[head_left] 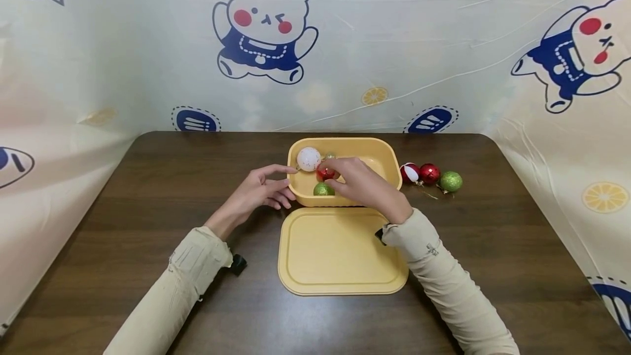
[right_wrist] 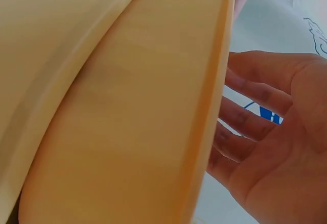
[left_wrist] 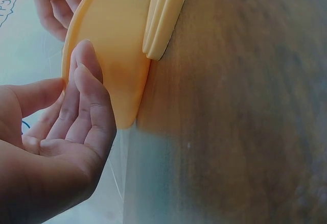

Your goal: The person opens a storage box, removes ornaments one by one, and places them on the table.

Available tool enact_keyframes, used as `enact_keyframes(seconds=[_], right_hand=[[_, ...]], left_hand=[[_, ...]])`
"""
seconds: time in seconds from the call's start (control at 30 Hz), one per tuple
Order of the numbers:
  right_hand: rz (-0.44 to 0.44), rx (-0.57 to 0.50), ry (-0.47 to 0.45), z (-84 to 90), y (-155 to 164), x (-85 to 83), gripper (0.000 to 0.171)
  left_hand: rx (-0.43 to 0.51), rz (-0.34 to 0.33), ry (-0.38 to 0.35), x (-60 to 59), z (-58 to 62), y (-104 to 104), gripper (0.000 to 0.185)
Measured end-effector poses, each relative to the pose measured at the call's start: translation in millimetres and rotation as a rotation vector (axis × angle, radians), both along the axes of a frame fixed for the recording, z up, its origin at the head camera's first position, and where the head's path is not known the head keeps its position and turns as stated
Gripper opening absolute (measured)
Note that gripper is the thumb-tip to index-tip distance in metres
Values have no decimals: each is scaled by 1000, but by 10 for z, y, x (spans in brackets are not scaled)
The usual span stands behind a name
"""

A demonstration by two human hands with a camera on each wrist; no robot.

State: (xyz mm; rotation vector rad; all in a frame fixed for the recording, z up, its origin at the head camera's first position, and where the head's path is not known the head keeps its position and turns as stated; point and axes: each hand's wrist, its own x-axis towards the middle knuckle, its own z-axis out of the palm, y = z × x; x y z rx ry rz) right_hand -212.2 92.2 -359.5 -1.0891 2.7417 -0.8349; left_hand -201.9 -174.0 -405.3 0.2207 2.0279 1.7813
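Observation:
A yellow box [head_left: 389,196] stands on the table without its lid. My left hand [head_left: 256,188] is at its left end, fingers loosely extended along the outer wall in the left wrist view and thumb tip right at the rim. My right hand [head_left: 362,179] reaches over the near rim into the box, thumb and index finger around a shiny red Christmas ball [head_left: 325,173]. In the right wrist view the box wall hides its fingertips. A white Christmas ball [head_left: 309,159], a glittery green ball [head_left: 323,189] and a partly covered gold one [head_left: 330,155] also lie inside.
The yellow lid [head_left: 340,251] lies flat in front of the box. Right of the box sit a red-and-white ball [head_left: 409,173], a red ball [head_left: 430,173] and a green glitter ball [head_left: 451,181]. A printed curtain [head_left: 345,43] hangs behind the dark wooden table [head_left: 197,163].

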Motion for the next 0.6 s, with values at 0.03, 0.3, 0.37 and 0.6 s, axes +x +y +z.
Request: enact_keyframes(seconds=[0.03, 0.3, 0.37, 0.6], right_hand=[[3, -5, -14, -12, -12, -6, 27], [2, 33, -94, -205, -40, -76, 22], [-8, 25, -123, -262, -28, -91, 24], [-37, -45, -201, -372, 3, -147, 23]], left_hand=[[-2, 0, 0, -1, 2, 1, 38], [-9, -2, 2, 6, -14, 5, 39], [-9, -5, 2, 8, -15, 7, 39], [-5, -6, 6, 6, -5, -1, 39]])
